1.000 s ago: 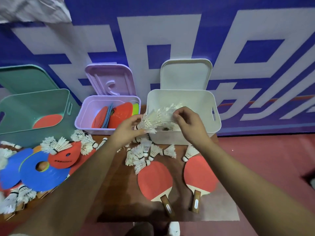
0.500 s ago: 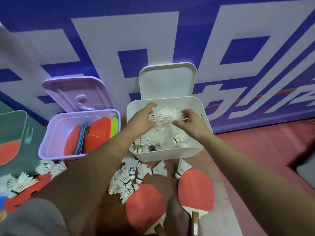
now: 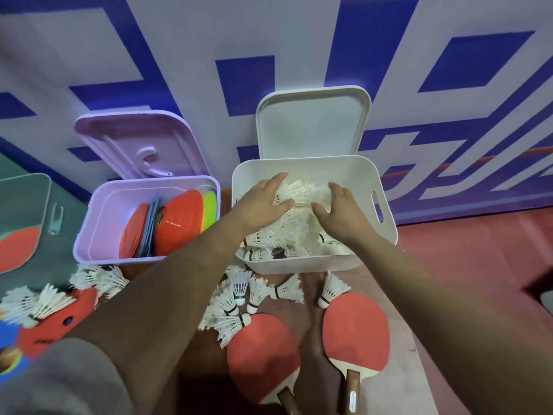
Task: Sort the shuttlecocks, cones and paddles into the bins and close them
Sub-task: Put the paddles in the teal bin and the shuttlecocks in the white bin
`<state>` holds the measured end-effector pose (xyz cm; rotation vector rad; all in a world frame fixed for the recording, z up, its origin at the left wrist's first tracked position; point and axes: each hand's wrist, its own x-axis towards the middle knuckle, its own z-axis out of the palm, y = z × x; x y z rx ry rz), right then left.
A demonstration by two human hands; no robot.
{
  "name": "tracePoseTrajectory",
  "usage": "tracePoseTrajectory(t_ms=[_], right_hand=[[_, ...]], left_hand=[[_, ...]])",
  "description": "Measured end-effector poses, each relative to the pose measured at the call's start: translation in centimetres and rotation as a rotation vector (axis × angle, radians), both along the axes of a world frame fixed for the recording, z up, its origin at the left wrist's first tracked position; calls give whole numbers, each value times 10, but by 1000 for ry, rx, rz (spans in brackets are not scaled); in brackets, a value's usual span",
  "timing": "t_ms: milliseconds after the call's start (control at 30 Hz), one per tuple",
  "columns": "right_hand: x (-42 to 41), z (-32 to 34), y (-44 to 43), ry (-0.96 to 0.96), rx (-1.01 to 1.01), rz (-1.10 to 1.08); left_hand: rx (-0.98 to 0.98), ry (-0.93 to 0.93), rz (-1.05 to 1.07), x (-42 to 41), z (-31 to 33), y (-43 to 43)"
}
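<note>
Both my hands are inside the white bin (image 3: pixel 356 172), over its pile of white shuttlecocks (image 3: pixel 299 229). My left hand (image 3: pixel 260 202) and my right hand (image 3: pixel 341 211) lie with fingers spread on either side of a bunch of shuttlecocks (image 3: pixel 302 191). Several loose shuttlecocks (image 3: pixel 254 292) lie on the floor before the bin. Two red paddles (image 3: pixel 263 351) (image 3: pixel 356 333) lie below them. The pink bin (image 3: pixel 98 232) holds flat cones (image 3: pixel 176 223). At the left, the green bin (image 3: pixel 27 211) holds a red paddle (image 3: pixel 18 250).
White lid (image 3: pixel 311 124) and pink lid (image 3: pixel 137 145) lean open against the blue and white wall. More shuttlecocks (image 3: pixel 39 301) and a red cone (image 3: pixel 51 324) lie at the lower left, with a blue cone (image 3: pixel 6 333) at the frame's edge. Red floor stretches right.
My hands have carried the bunch of shuttlecocks from the bin's front edge down into the white bin, and their fingers have spread apart. The view has shifted right and closer.
</note>
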<state>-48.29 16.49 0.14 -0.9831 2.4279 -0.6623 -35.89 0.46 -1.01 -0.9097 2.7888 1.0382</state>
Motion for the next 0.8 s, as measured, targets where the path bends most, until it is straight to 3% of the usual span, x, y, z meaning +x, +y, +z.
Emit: tracePoseTrajectory(t_ms=[200, 400, 667, 800], right_hand=[[71, 39, 43, -29, -253, 147], [137, 25, 73, -48, -277, 292], [182, -45, 79, -100, 111, 377], [201, -66, 60, -115, 208, 387]], left_hand=[[-146, 192, 36, 92, 39, 44], [-139, 271, 292, 182, 34, 96], [12, -97, 330, 232, -44, 127], [14, -227, 255, 229, -75, 127]])
